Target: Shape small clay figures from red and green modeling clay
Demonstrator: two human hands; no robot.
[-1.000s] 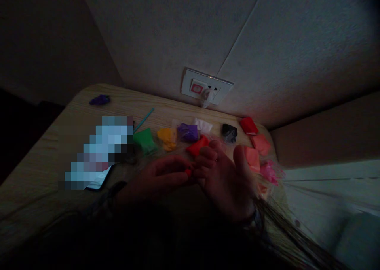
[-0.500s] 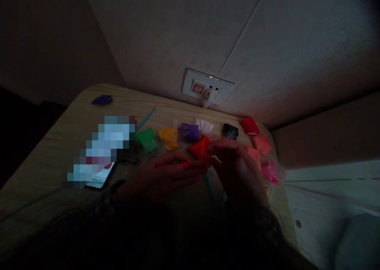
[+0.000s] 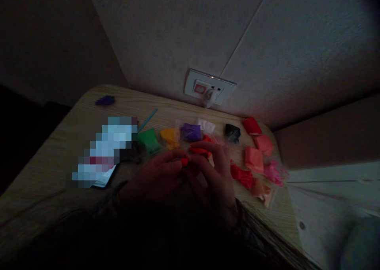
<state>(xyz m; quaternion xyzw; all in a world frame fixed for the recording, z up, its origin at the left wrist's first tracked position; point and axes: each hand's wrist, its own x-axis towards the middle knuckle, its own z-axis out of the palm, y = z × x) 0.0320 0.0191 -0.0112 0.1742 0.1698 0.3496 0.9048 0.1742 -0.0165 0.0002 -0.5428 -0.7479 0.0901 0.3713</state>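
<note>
red lump (image 3: 184,162) held between the fingers of the left hand (image 3: 158,175), over the tabletop (image 3: 49,153). right hand (image 3: 215,175) just beside it, fingers bent; can't tell whether they grip it too. green packet (image 3: 149,140), yellow packet (image 3: 170,136), purple packet (image 3: 190,132) lie beyond the hands.

Open worktop (image 3: 52,153) lies left of the phone (image 3: 103,177). Colourful packets (image 3: 190,132) crowd the way past the right hand (image 3: 218,179), and the wall (image 3: 166,44) blocks the far edge.
</note>
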